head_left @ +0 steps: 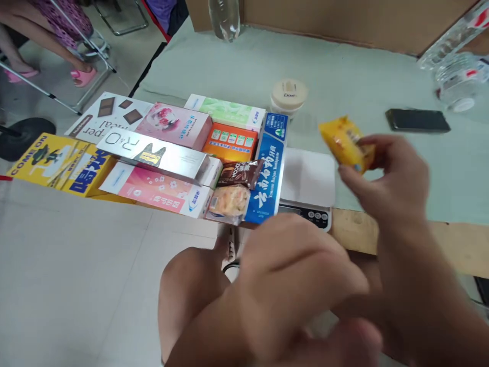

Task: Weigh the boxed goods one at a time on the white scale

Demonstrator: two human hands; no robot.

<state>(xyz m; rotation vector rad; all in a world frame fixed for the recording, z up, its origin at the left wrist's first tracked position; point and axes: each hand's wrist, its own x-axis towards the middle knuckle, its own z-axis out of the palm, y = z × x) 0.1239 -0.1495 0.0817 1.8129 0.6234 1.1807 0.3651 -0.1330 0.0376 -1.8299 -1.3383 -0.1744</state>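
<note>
Small crinkled yellow plastic snack packet [338, 137]: up in the right hand [399, 178], above the worktop [355, 71], just right of the scale in view. Right hand is narrowed to a pinch, thumb and fingers on the packet's near right end. Left hand [298, 275] is large and blurred in the foreground, fingers curled under; can't tell if it holds anything. Flat white digital scale [307, 176] has a dark display strip and round buttons, part of its near edge covered by the left hand. Left of it: long blue toothpaste box [269, 168] with white lettering, standing next to a shiny brown cocoa wrapper [239, 173] and a clear packet of pale-orange food [227, 201]. Further left, packed close: flat orange carton [231, 140], green-and-white carton [225, 110], rosy-pink carton [173, 125], silver-white carton [153, 153], pink-and-white carton [153, 188], then a bright yellow carton [57, 163] at the far left end (lettering reads COME ON). Round cream Dove tub [289, 94] sits behind the scale; black phone [418, 121] lies flat, well right of it. Clear plastic bottle [225, 18] stands near the brown cardboard panel [324, 20] at the back. Top left: a seated person's pink sandal [84, 76] on the floor.
</note>
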